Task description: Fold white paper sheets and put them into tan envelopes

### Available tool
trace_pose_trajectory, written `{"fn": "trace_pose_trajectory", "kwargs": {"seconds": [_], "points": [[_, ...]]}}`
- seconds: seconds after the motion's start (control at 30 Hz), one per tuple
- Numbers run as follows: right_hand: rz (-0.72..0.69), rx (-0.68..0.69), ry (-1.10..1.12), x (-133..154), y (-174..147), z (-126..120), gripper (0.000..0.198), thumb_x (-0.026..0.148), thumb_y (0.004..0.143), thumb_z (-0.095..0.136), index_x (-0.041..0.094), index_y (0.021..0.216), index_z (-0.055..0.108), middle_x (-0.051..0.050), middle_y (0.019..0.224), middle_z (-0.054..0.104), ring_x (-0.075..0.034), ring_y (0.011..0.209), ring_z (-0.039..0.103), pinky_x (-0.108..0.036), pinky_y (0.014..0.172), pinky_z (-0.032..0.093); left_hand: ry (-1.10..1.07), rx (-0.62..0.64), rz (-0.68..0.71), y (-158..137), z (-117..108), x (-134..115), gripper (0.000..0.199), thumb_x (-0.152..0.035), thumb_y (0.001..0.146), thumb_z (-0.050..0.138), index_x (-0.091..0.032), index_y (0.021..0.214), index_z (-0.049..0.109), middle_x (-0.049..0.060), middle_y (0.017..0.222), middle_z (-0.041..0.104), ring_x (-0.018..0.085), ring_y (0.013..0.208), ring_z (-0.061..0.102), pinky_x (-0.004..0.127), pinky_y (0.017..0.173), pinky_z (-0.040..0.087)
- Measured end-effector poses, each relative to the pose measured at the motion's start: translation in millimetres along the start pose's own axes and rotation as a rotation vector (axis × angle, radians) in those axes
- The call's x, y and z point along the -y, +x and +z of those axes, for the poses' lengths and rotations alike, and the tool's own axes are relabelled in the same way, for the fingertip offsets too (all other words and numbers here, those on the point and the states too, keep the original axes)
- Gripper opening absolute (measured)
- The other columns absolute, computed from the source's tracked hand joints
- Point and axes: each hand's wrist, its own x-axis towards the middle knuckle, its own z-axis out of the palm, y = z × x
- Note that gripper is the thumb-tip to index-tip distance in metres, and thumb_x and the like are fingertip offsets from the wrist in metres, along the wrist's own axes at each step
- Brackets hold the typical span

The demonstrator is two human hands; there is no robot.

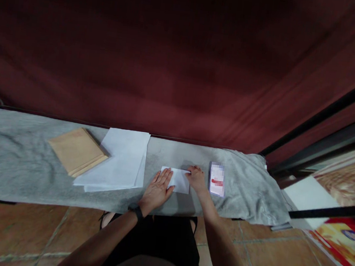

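Note:
A small white sheet of paper (181,181), which looks folded, lies on the grey cloth between my hands. My left hand (158,189) rests flat on its left part, fingers stretched out and thumb apart; a dark band circles that wrist. At the paper's upper right corner, my right hand (196,178) has its fingers curled together on the edge, with thumb and forefinger closed on it. Part of the paper is hidden beneath my left hand. Just right of my right hand lies a phone (217,179) with a lit, blurred screen.
Larger white sheets (119,160) lie left of my hands, with brown envelopes (77,151) overlapping their left side. The grey cloth (10,153) covers a narrow surface against a dark red wall (176,86). A red and yellow box (343,241) and black bars stand at right.

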Motion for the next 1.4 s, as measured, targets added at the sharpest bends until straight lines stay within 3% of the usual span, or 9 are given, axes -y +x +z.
{"fn": "trace_pose_trajectory", "kwargs": {"seconds": [0.23,0.47,0.63,0.83,0.93,1.13,1.23,1.4], "points": [[-0.012,-0.015,0.225,-4.7,-3.0,-0.2,0.014,0.016,0.082,0.058,0.021,0.085,0.070,-0.002,0.081,0.072,-0.018,0.078,0.068,-0.027,0.076,0.052,-0.109,-0.054,-0.053,-2.9,-1.1,3.0,0.064,-0.041,0.101,0.040,-0.008,0.155,0.030,0.018,0.161,0.034,0.028,0.151,0.029,0.046,0.122,0.031],[-0.042,-0.102,0.485,-3.1,-1.1,-6.6,0.013,0.030,0.087,0.053,0.021,0.086,0.063,0.002,0.070,0.067,-0.016,0.062,0.065,-0.025,0.056,0.052,-0.380,-0.254,-0.227,-6.0,0.1,10.2,0.070,-0.035,0.102,0.041,-0.018,0.161,0.009,0.016,0.168,0.012,0.029,0.155,0.016,0.052,0.122,0.029],[-0.117,-0.198,0.578,5.0,-4.7,-19.8,0.019,0.037,0.091,0.052,0.022,0.095,0.061,-0.003,0.087,0.072,-0.018,0.080,0.069,-0.029,0.074,0.056,-0.569,-0.348,-0.382,-7.4,4.4,19.2,0.075,-0.034,0.101,0.045,-0.019,0.161,0.003,0.014,0.169,0.012,0.028,0.155,0.013,0.053,0.124,0.023],[-0.190,-0.205,0.577,9.3,-45.0,-1.9,0.015,0.022,0.087,0.050,0.024,0.095,0.063,-0.005,0.101,0.072,-0.020,0.098,0.069,-0.035,0.090,0.054,-0.599,-0.434,-0.360,-11.2,-1.0,22.0,0.077,-0.025,0.096,0.048,-0.022,0.161,0.008,0.011,0.168,0.017,0.026,0.155,0.017,0.050,0.125,0.022],[-0.210,-0.185,0.552,5.8,-65.0,11.8,0.020,0.014,0.084,0.048,0.024,0.091,0.064,-0.005,0.103,0.071,-0.021,0.099,0.068,-0.035,0.091,0.054,-0.513,-0.391,-0.223,-13.4,-7.3,17.8,0.071,-0.020,0.094,0.048,-0.025,0.159,0.020,0.010,0.167,0.023,0.028,0.153,0.024,0.053,0.123,0.028],[-0.248,-0.170,0.508,-1.2,-79.0,21.7,0.034,0.004,0.080,0.046,0.025,0.100,0.063,-0.005,0.109,0.071,-0.020,0.102,0.068,-0.033,0.093,0.054,-0.246,-0.134,0.127,-13.3,-10.0,3.2,0.048,-0.027,0.099,0.045,-0.021,0.147,0.047,0.011,0.157,0.043,0.025,0.149,0.034,0.051,0.123,0.028],[-0.256,-0.179,0.491,-3.9,-81.1,23.5,0.037,0.002,0.078,0.046,0.025,0.102,0.063,-0.006,0.114,0.070,-0.021,0.109,0.067,-0.036,0.097,0.053,-0.163,-0.072,0.155,-8.9,-6.1,-6.9,0.044,-0.030,0.101,0.042,-0.017,0.142,0.052,0.012,0.155,0.046,0.024,0.148,0.035,0.047,0.123,0.028],[-0.287,-0.202,0.400,-13.4,-86.5,27.4,0.035,0.001,0.079,0.043,0.023,0.098,0.063,-0.009,0.124,0.067,-0.022,0.121,0.061,-0.042,0.105,0.049,-0.119,0.025,0.075,6.1,0.1,-18.4,0.046,-0.031,0.103,0.035,-0.015,0.143,0.051,0.013,0.156,0.045,0.023,0.148,0.037,0.047,0.122,0.029]]}}
